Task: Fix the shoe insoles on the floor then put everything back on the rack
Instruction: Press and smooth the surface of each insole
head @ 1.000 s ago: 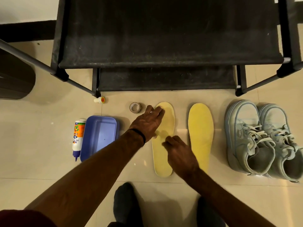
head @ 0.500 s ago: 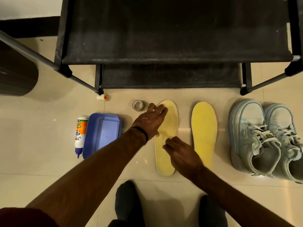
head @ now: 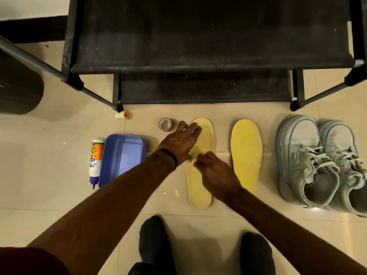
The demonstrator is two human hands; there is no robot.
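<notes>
Floor (head: 49, 171): glossy cream tiles with thin grout lines, carrying soft reflections of overhead light.
Rack (head: 208, 46): black fabric shelves on a dark tube frame, dusty, standing at the top of the view; a lower tier shows beneath the upper one.
Dark rounded object (head: 17, 90): left of the rack, on the floor.
Dark strip (head: 33, 29): behind the rack's left side, along a pale wall.

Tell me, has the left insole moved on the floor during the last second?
No. The left insole lies with its toe just right of the tape roll, the same as before; only the camera view shifted.
</notes>
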